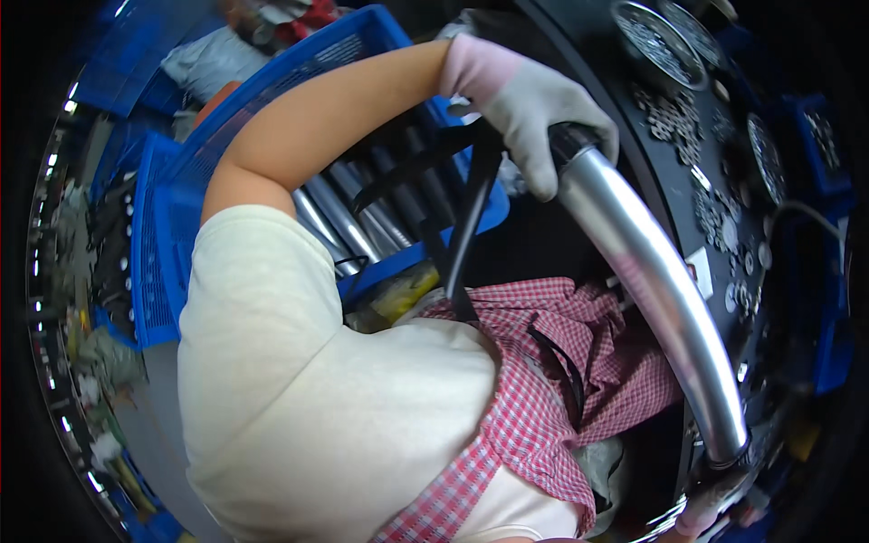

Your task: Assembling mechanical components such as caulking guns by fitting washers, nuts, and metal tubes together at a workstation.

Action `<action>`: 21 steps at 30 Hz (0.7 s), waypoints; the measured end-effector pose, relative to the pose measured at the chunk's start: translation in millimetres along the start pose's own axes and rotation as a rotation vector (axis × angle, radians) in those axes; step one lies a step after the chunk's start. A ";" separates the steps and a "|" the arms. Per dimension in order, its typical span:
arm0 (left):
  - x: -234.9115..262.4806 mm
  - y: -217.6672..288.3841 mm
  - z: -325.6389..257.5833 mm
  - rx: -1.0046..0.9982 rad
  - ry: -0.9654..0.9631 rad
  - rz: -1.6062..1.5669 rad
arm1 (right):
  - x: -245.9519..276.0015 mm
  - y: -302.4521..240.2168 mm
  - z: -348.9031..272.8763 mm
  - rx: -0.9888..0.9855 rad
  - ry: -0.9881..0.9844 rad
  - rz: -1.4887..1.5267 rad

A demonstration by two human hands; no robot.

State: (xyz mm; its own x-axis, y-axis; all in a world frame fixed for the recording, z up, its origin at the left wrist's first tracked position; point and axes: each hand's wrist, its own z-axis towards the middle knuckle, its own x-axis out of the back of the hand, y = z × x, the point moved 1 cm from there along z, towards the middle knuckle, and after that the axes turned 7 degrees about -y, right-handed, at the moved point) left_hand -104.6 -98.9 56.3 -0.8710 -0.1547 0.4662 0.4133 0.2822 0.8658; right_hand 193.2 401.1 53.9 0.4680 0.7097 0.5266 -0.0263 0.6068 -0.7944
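Note:
A long, shiny metal tube with dark ends slants across the right side, looking bent near the picture's rim. My left hand, in a pale glove with a pink cuff, is wrapped round its upper dark end. At the lower end is my right hand, also gloved, blurred and partly cut off by the dark rim; it appears closed round that end. Below my left arm, a blue crate holds several similar metal tubes. Black strips stand out over the crate's edge.
On the right, a dark worktop carries loose ring-like metal parts and metal bowls of small pieces. Blue bins stand beyond. Another blue crate is at the left. A red checked apron covers my lap.

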 end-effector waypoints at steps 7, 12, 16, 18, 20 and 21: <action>11.0 22.5 -89.2 0.198 0.376 0.509 | -88.4 -111.9 92.3 0.486 -0.492 -0.268; -4.0 10.3 -144.5 0.402 0.713 1.099 | -202.0 -133.1 88.5 -0.172 -0.788 0.295; -27.7 -36.5 -166.6 0.611 0.930 1.008 | -240.8 -163.8 85.4 0.948 -0.423 -0.112; -42.4 -67.5 -177.5 0.569 1.094 1.091 | -253.1 -136.8 89.7 1.247 -0.419 -0.105; -60.0 -102.9 -188.3 0.694 1.235 1.180 | -293.6 -132.9 71.4 0.603 -0.503 0.186; -69.4 -119.0 -194.9 0.666 1.291 1.168 | -309.5 -122.3 68.6 0.415 -0.571 0.227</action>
State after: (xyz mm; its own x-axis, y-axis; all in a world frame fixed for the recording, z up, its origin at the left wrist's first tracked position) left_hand -41.7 -306.3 -43.7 0.5875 -0.0758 0.8056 0.1416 0.9899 -0.0101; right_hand -9.1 131.8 8.9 -0.1182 0.8409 0.5281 -0.4529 0.4277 -0.7823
